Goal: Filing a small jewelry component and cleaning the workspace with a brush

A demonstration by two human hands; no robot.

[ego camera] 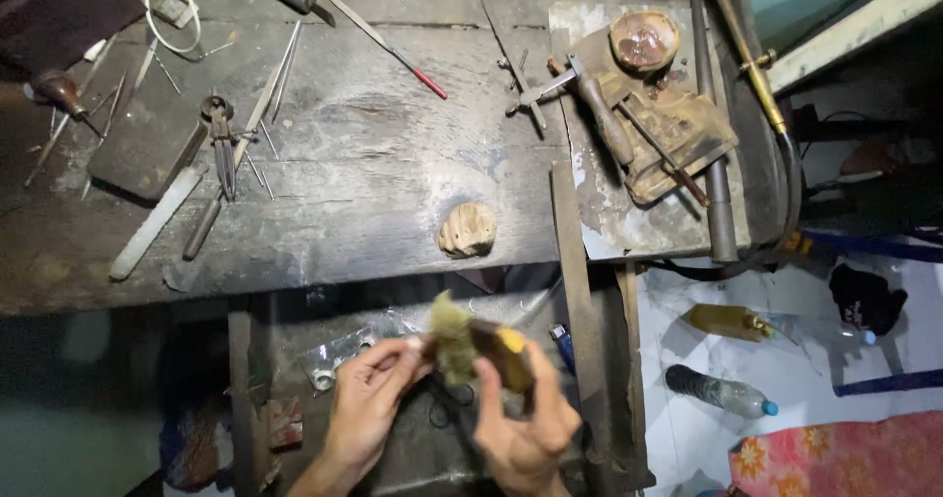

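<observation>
My right hand [526, 428] grips a small brush [496, 350] with a dark wooden handle and a frayed greenish-yellow tuft of bristles. My left hand [368, 409] pinches a tiny object with thumb and forefinger right against the bristle tuft [450, 338]; what it pinches is too small to tell. Both hands are low in the view, over an open drawer [324, 359] below the worn wooden workbench [373, 163].
On the bench lie a flat file [155, 224], pliers [220, 143], thin metal rods, a red-tipped tool [388, 47], a rounded wooden block [468, 229] and a saw frame [511, 55]. At right are a charred block with a dish [643, 40], a torch pipe [751, 60] and plastic bottles [722, 391] on the floor.
</observation>
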